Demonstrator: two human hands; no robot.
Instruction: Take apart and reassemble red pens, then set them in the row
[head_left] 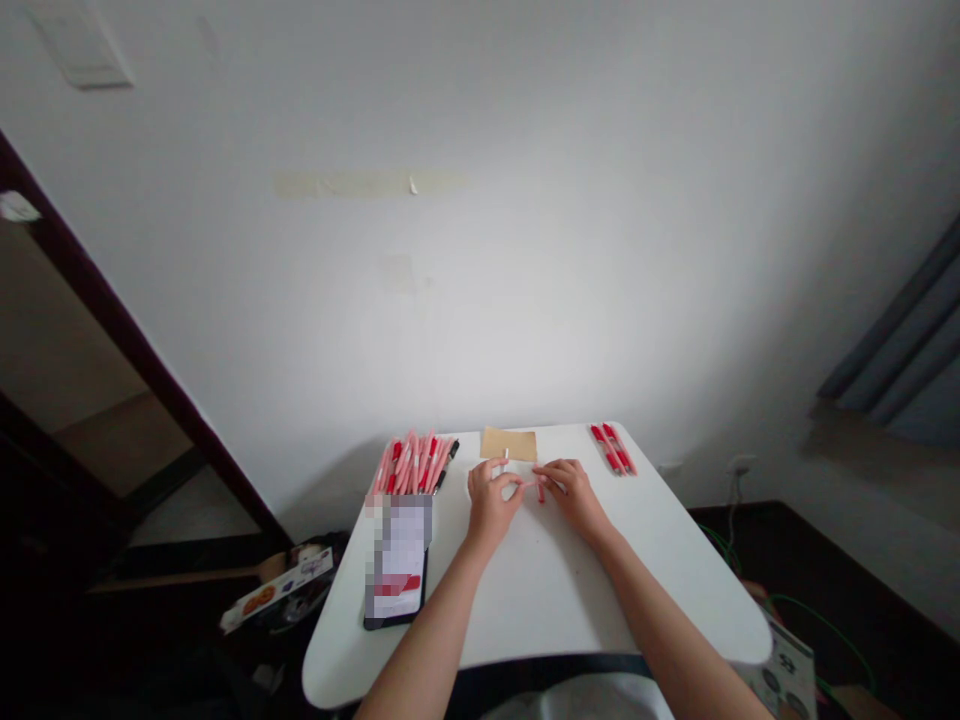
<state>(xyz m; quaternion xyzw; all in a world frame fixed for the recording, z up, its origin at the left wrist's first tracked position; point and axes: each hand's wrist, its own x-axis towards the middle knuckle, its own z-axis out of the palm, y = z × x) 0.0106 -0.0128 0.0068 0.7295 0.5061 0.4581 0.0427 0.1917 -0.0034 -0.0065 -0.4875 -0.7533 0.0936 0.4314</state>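
Close together over the white table (555,590), my left hand (491,505) and my right hand (571,492) work with closed, pinching fingers. A thin pink pen part (529,484) spans from my left thumb to the right fingertips. Just under those right fingertips is a short pink-and-red pen part (541,494); whether it is gripped or lies on the table is unclear. A small white piece (505,455) sticks up by my left index finger. Behind both hands lies a tan rectangular piece (510,443). The fingers partly hide the small parts.
A pile of pink, red and black pens (412,465) lies at the table's back left. In front of it rests a phone (401,560) with a lit, pixelated screen. Two red-and-pink pens (613,450) lie at the back right. A wall (480,330) rises behind the table.
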